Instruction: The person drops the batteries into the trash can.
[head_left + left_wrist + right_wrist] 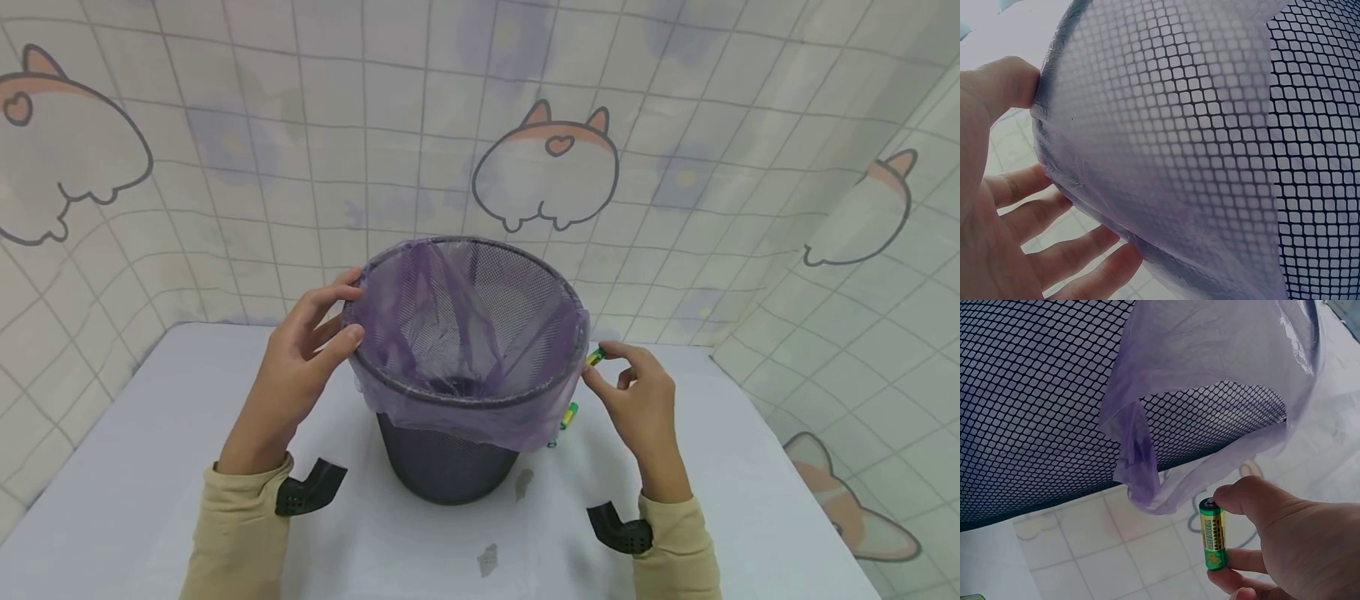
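A black mesh trash bin (450, 467) stands upright, lined with a translucent purple bag (472, 421) folded over its rim. My left hand (300, 358) holds the bin's left rim, its thumb and spread fingers on the bag-covered edge. In the left wrist view those fingers (1079, 250) meet the rim at several points. My right hand (633, 396) pinches a green and yellow battery (1213, 534) by its ends between thumb and fingers. It is outside the bin, beside the right rim, just below the bag's hanging edge in the right wrist view.
Another green and yellow battery (570, 415) lies on the white table (750, 517) right of the bin, with one more battery end (552, 443) partly hidden by the bag. Two grey patches mark the tabletop near the bin. A tile-patterned curtain (300, 167) hangs behind.
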Action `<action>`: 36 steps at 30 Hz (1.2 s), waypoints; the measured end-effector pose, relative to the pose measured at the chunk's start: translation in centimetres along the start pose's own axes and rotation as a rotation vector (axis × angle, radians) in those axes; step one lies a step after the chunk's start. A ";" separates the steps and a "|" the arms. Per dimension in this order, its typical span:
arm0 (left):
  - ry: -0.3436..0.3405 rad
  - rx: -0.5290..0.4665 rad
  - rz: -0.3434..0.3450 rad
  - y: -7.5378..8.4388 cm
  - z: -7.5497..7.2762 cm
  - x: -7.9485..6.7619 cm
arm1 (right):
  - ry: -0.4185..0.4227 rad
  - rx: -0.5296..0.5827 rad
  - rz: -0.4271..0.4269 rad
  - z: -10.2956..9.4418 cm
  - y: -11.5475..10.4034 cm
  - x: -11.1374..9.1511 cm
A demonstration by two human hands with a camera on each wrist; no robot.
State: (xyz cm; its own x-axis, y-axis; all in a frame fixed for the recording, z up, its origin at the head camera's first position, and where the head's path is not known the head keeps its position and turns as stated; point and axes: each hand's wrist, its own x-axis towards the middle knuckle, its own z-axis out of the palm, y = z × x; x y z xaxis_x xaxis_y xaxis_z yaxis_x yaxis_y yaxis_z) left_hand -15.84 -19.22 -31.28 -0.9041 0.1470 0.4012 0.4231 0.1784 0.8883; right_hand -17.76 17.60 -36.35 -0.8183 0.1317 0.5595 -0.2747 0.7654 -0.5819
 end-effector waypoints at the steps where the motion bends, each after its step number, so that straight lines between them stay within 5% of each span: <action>1: 0.000 -0.002 -0.001 0.0 0.0 0.0 | 0.004 0.000 -0.003 0.0 -0.1 0.0; 36: 0.010 0.034 0.007 0.0 0.0 0.0 | 0.116 0.101 -0.001 -2.6 -3.2 -0.7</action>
State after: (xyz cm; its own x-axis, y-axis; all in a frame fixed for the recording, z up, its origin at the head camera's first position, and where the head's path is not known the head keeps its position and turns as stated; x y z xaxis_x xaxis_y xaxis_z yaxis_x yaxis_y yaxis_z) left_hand -15.87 -19.20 -31.32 -0.9018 0.1384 0.4094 0.4307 0.2108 0.8775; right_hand -15.04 16.74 -33.34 -0.7557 0.2072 0.6213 -0.3301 0.6989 -0.6345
